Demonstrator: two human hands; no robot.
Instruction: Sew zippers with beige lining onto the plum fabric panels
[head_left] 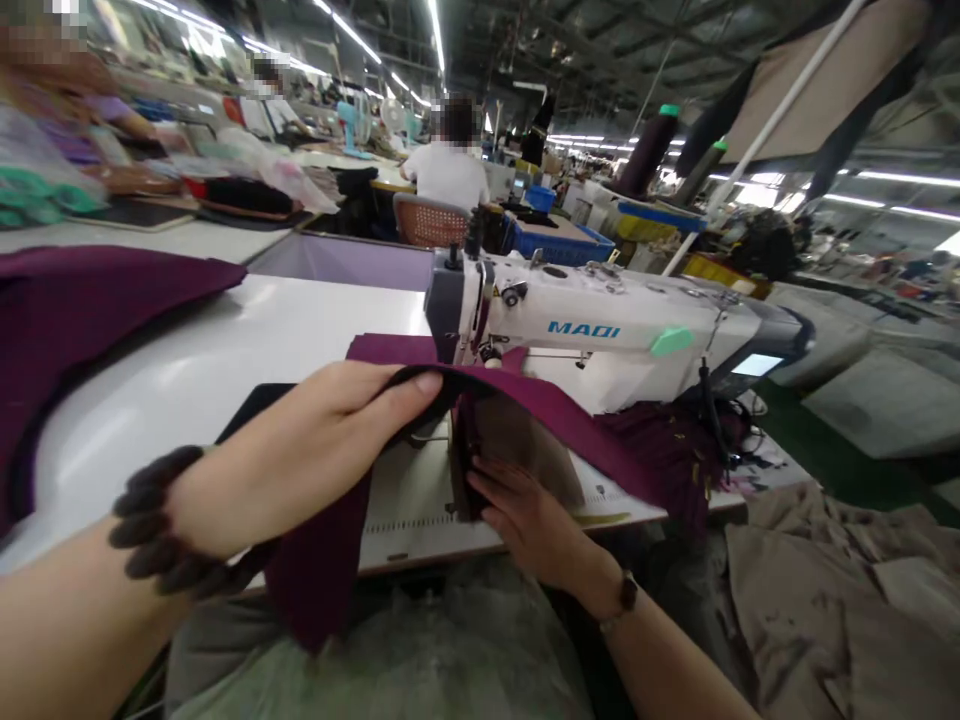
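Note:
My left hand (322,435) pinches the upper edge of a purple fabric piece (562,405), thumb on top, in front of the sewing machine (577,310). The cloth arches from the left, below my wrist, across to the right over the table edge, and its dark underside shows. Beneath that arch, my right hand (536,520) has its fingertips at a dark brown layer (517,440) close to the needle area. Whether those fingers grip it or just press on it, I cannot tell. The needle itself is hidden behind the raised cloth.
More purple fabric (97,340) lies on the white table (300,320) at left. Bunched dark purple pieces (667,440) rest right of the machine. Beige cloth (840,610) is heaped at lower right. A person in a white shirt (450,175) sits ahead.

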